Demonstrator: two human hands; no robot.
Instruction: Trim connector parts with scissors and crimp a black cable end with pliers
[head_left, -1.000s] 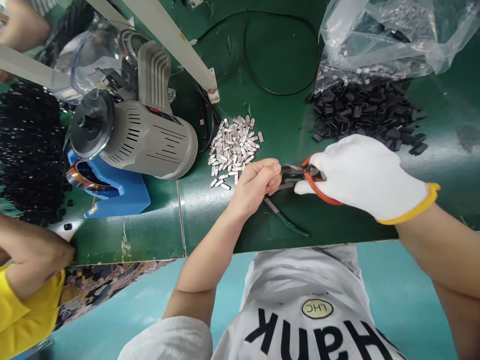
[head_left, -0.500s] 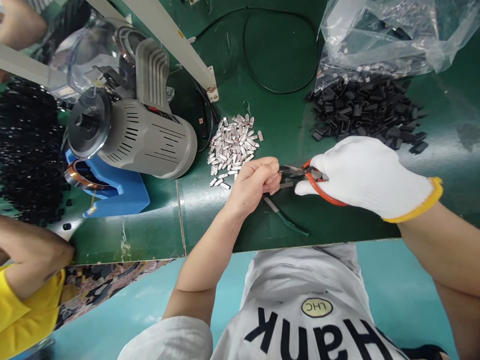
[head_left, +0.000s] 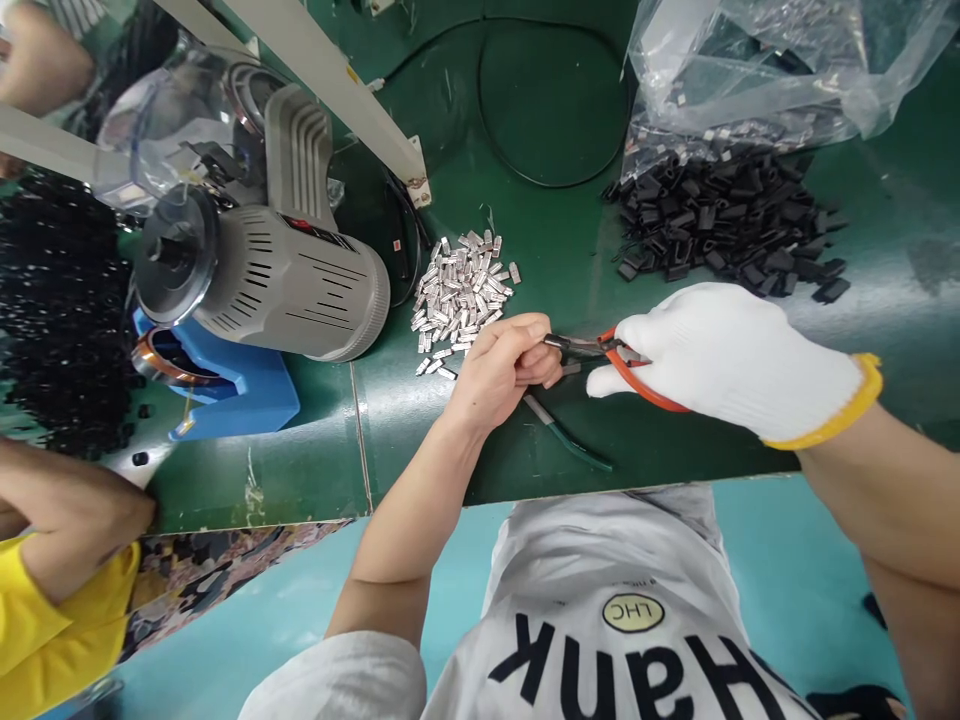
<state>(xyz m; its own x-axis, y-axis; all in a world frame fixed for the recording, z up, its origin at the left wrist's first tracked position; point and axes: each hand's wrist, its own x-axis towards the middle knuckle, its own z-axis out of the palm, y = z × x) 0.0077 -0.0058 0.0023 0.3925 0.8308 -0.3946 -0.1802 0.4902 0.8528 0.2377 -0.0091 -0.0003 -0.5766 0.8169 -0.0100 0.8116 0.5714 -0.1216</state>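
My right hand, in a white glove with a yellow cuff, grips orange-handled pliers whose jaws point left. My bare left hand is closed in a pinch at the jaw tips, holding a small part that I cannot make out. Both hands hover over the green table near its front edge. A pile of small silver metal clips lies just beyond my left hand. A heap of black plastic pieces lies beyond my right hand. A green-handled tool lies on the table under my hands.
A grey motor unit on a blue base stands at the left. A clear plastic bag lies at the back right, a black cable loops behind. Another person's arm in a yellow sleeve is at the left edge.
Both hands stay together at the pliers' jaws with hardly any movement; the view has shifted slightly.
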